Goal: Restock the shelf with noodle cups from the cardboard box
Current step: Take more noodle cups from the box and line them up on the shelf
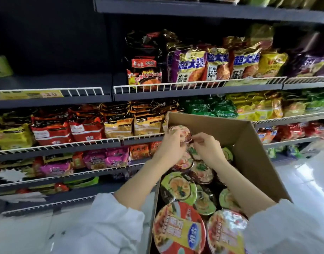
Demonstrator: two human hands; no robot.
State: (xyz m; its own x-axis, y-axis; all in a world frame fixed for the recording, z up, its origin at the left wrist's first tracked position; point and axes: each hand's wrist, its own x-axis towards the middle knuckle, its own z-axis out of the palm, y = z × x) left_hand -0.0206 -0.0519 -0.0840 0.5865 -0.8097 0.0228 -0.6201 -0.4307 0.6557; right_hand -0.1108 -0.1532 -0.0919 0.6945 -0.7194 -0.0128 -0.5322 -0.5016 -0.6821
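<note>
Noodle cup [178,132] gripped by both hands' curled fingers [177,142] inside cardboard box [249,153], packet-filled shelves [121,142] just behind.

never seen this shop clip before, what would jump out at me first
First, the open cardboard box at lower right, packed with noodle cups showing green and red lids. At its far end the left hand and right hand together hold a pink-lidded cup. Behind, wire-fronted shelves are crowded with bright noodle packets, but the upper-left shelf is mostly bare.
</note>
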